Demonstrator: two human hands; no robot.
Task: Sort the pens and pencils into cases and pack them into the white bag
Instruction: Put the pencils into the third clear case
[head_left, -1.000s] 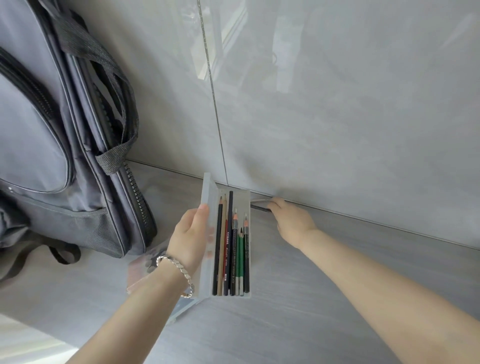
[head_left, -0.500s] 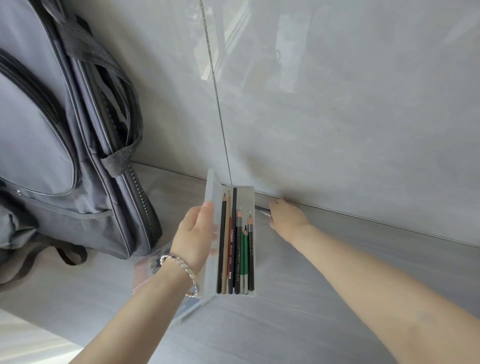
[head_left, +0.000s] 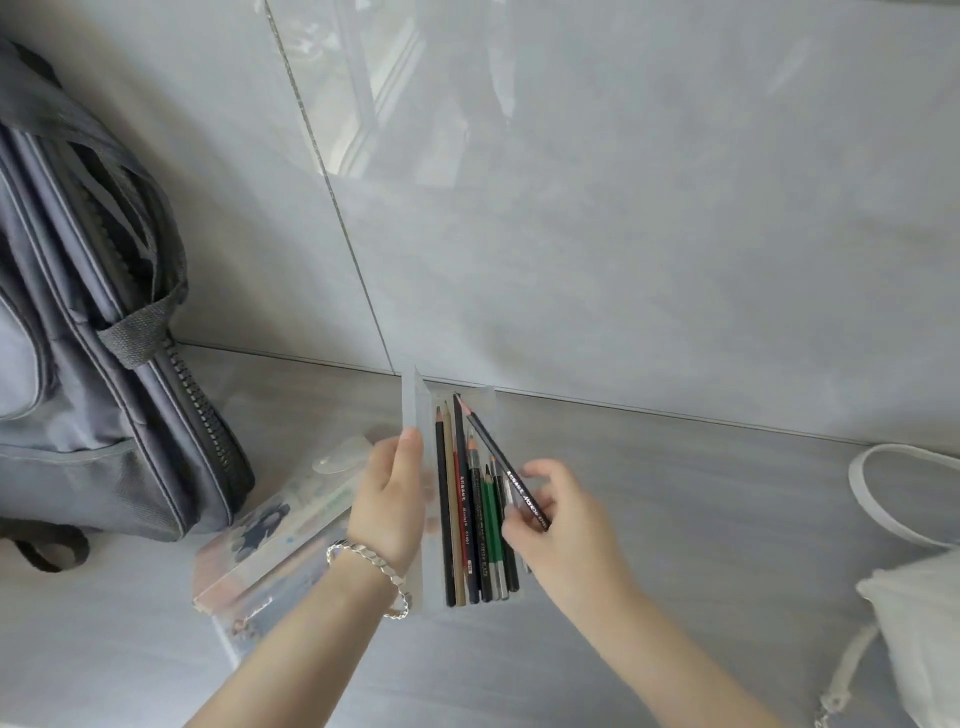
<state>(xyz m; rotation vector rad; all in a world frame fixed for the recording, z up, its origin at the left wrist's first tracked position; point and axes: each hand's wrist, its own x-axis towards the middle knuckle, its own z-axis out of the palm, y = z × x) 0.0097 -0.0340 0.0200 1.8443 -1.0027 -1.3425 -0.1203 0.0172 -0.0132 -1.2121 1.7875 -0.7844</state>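
1. A grey backpack (head_left: 104, 374) fills the left of the frame, standing on the grey tabletop (head_left: 675, 519) against the glossy tiled wall (head_left: 623, 208), its zip open at the side.
2. At the lower left, a second clear case (head_left: 270, 530) with printed pictures lies flat, just left of the left hand (head_left: 387, 499) and partly hidden by its wrist, which wears one silver bracelet (head_left: 374, 564).
3. The white bag (head_left: 914, 597) sits at the right edge, well apart, one looped handle showing.
4. The left hand holds the open clear pencil case (head_left: 457, 499) at centre, fingers wrapped around its raised lid.
5. About seven pencils (head_left: 475, 525) lie side by side inside; the exact count is unclear where they overlap.
6. The right hand (head_left: 561, 525) pinches one dark pencil (head_left: 501, 462) in its fingers, slanted across the case with its tip up.
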